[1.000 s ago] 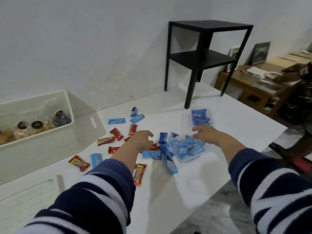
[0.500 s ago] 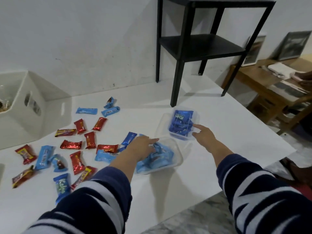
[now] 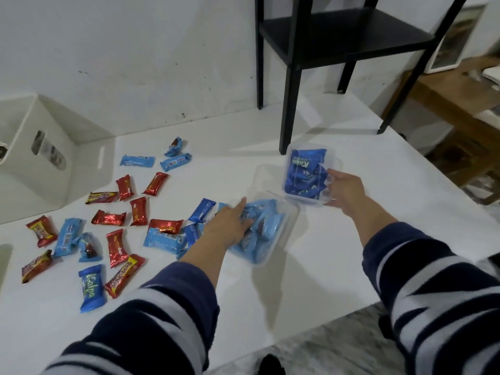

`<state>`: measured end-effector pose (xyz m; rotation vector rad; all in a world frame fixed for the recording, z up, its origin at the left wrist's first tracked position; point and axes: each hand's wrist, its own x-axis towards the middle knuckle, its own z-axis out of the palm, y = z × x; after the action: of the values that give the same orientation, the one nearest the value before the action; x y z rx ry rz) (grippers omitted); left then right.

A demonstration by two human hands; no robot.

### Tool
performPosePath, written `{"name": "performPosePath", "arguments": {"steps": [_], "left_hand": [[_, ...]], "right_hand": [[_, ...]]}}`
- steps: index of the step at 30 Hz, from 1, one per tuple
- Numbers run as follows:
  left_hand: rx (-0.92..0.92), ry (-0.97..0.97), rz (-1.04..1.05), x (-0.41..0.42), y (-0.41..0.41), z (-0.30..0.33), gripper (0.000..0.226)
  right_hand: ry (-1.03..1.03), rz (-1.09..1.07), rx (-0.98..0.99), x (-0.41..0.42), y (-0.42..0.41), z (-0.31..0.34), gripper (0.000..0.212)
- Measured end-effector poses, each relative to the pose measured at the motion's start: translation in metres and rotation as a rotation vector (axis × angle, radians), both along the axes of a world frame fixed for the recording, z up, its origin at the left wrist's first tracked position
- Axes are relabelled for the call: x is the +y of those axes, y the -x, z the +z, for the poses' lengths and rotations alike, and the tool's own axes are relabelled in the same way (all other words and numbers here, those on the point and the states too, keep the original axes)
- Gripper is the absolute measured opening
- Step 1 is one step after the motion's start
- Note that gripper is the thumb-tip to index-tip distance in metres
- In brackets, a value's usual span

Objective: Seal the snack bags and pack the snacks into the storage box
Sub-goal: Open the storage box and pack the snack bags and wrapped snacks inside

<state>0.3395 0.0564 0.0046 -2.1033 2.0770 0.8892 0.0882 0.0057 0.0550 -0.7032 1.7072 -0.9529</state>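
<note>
Two clear plastic tubs stand on the white table (image 3: 338, 266). The near tub (image 3: 287, 231) holds light-blue snack packs (image 3: 266, 226); my left hand (image 3: 230, 224) lies on them with fingers stretched out. The far tub (image 3: 334, 159) is filled with dark-blue Kalpa packs (image 3: 303, 171); my right hand (image 3: 343, 190) grips its right side, fingers curled at the rim. Several loose red snacks (image 3: 138, 211) and blue snacks (image 3: 164, 240) are scattered to the left. The white storage box (image 3: 35, 171) stands at the far left by the wall.
A black metal shelf (image 3: 290, 109) stands on the table behind the tubs, one leg just beyond the far tub. The table's front edge runs diagonally at lower right, with marbled floor below. A wooden desk (image 3: 460, 104) is at the right.
My right hand has closed onto the side of the far tub it was only pointing at. My left hand has slid a little further over the light-blue packs.
</note>
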Motion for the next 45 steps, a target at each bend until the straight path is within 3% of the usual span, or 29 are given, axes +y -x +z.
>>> {"name": "performPosePath", "arguments": {"steps": [3,8,11,13,20,25,32,40,45], "left_hand": [[0.14,-0.077,0.097,-0.005,0.014,0.007,0.061],[0.589,-0.281,0.431,-0.012,0.03,0.036,0.074],[0.808,-0.254,0.576,-0.014,0.032,0.05,0.072],[0.865,-0.224,0.551,-0.013,0.031,0.054,0.065],[0.84,-0.246,0.485,-0.008,0.021,0.041,0.067],[0.839,-0.254,0.496,-0.007,0.023,0.037,0.063],[0.831,-0.214,0.489,-0.007,0.025,0.035,0.054],[0.862,-0.151,0.545,-0.003,0.024,0.043,0.064],[0.857,-0.003,0.56,-0.001,-0.011,0.08,0.076]], "right_hand": [[0.025,0.036,0.05,0.002,0.012,0.023,0.049],[0.083,0.113,0.094,0.021,0.005,0.036,0.045],[0.054,0.188,0.114,0.036,-0.016,0.031,0.047],[0.043,0.228,0.128,0.044,-0.03,0.026,0.051],[-0.011,0.318,0.246,0.053,-0.052,0.01,0.049],[0.045,0.489,0.461,0.048,-0.048,0.007,0.053],[-0.117,0.482,0.061,0.036,-0.043,0.002,0.065],[-0.086,0.475,0.036,0.037,-0.048,0.01,0.065],[-0.016,0.579,0.061,0.021,-0.084,0.048,0.065]]}}
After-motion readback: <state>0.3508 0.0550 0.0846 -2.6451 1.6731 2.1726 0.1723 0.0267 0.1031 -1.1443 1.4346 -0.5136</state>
